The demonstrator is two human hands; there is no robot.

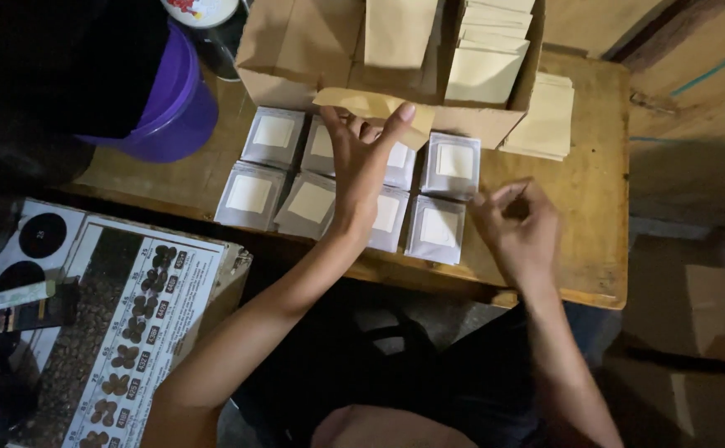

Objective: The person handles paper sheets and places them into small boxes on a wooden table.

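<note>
My left hand reaches over rows of small silver sachets with pale square labels, laid flat on a wooden table. Its fingers pinch a tan paper envelope at the front edge of an open cardboard box. My right hand hovers at the right end of the sachet rows, fingers loosely curled, the fingertips close to the nearest sachet; I cannot tell whether it holds anything.
The box holds upright tan envelopes. A flat stack of them lies to its right. A purple bucket stands at the table's left end. A printed chart lies on a lower surface at left.
</note>
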